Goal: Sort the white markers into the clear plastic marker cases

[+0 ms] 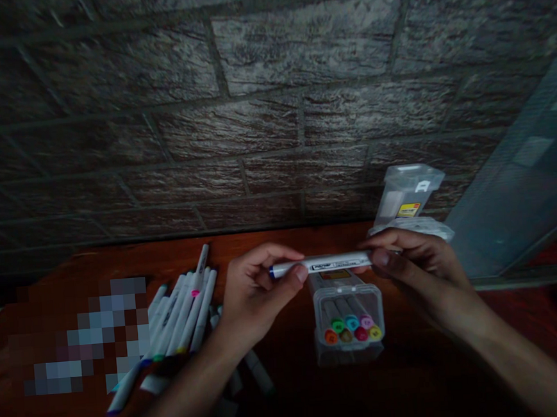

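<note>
A white marker (335, 262) with a dark blue end and black print lies level between my two hands. My left hand (256, 290) pinches it near the blue end, thumb in front. The fingers of my right hand (418, 268) close on its other end, and they hide the tip. Just below the marker, a clear plastic case (381, 303) lies on the table with its open end towards me. Several markers with coloured ends (352, 322) are inside it, among them orange, green, blue, pink and yellow ones.
Loose white markers (185, 312) lie in a pile on the wooden table (272, 244), left of my left hand. Behind my right hand stands another clear case (405, 195) with a yellow label. A brick wall (262, 120) rises along the table's back edge. Part of the left side is pixelated.
</note>
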